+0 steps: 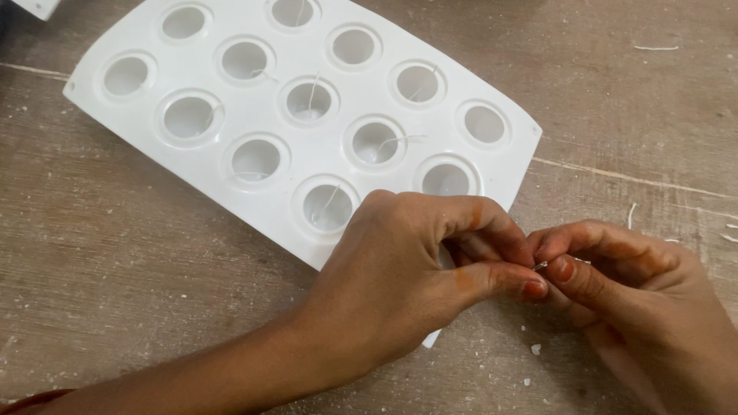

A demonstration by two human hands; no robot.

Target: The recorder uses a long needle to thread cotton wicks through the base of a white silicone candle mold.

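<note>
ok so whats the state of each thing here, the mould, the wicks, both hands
white mould: lying flat on the wooden table, near corner hidden under the left hand
wicks: thin ones standing or leaning in several cavities, other cavities look bare
left hand: fingers pinched together at the tips
right hand: pinched, meeting the left hand
small metal piece: held between the fingertips of both hands

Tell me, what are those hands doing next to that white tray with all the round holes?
A person's left hand and right hand meet fingertip to fingertip, pinching a tiny thin wick piece between them. Beside them, on the worn wooden table, lies a white mould tray with round cups. Several cups already have a thin white wick standing in them; others look empty.
</note>
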